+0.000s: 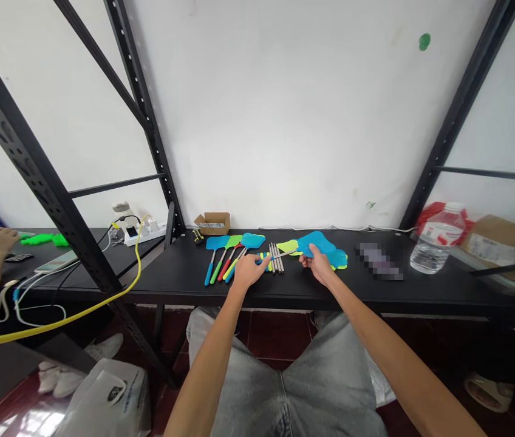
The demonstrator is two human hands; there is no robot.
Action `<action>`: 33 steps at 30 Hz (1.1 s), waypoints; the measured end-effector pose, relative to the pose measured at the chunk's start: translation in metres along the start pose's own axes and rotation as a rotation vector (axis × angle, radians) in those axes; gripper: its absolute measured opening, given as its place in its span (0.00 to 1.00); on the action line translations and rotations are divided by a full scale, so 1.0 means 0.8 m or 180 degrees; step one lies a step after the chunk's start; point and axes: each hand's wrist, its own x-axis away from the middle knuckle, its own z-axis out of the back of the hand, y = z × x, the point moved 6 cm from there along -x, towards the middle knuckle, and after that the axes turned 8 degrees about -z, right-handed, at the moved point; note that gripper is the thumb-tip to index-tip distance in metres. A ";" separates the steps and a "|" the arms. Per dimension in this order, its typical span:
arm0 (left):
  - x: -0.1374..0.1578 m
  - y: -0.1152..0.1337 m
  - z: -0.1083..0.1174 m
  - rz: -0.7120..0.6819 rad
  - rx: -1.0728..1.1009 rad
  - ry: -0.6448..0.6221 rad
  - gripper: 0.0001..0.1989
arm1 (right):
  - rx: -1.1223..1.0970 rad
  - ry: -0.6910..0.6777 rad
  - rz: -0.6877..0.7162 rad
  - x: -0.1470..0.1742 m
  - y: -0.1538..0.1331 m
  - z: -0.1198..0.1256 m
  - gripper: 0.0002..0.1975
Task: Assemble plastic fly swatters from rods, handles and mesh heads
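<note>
While my left hand [247, 273] is wrapped round the near end of a thin rod [287, 253] in the head view, my right hand [319, 266] pinches a blue flap [316, 243] at the rod's other end. Can't tell if rod and flap are properly joined; my fingers hide part of it.

Main risk: a push off line. The flap looks thin and floppy, so it'd likely fold under my right thumb, or the rod could skid past it. A loose left grip would let the rod twist.

Second risk: the loose rods [277, 262] lie between my hands, right under the held one. A dip of the left wrist could knock them and set them rolling on the counter [170, 267].

Third: a yellow-green flap [288, 246] sits between my hands, just beyond them, and another blue flap [340, 259] lies just right of my right hand. Crowded, so I could drag one along or mix up pieces.

Left of my left hand, the swatters [226, 266] lie close together; a wide left elbow or a slip that way might shove them. The bottle [433, 243] is well off to my right, low risk.
</note>
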 end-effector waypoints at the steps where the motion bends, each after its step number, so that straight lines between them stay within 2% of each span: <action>1: 0.000 0.000 0.000 -0.0008 -0.0015 0.0005 0.29 | 0.0011 0.0006 -0.0010 0.000 0.000 0.000 0.25; 16: 0.001 0.013 0.005 -0.0235 0.0039 0.0027 0.27 | 0.0111 0.0037 -0.0122 -0.002 0.007 -0.004 0.25; 29: 0.004 0.018 0.002 -0.0228 -0.0097 -0.0046 0.18 | 0.0145 0.0149 -0.0042 -0.003 0.006 -0.003 0.20; 33: 0.003 0.019 0.004 -0.0316 -0.0086 0.0098 0.17 | 0.0139 0.0164 -0.0035 -0.002 0.006 -0.003 0.20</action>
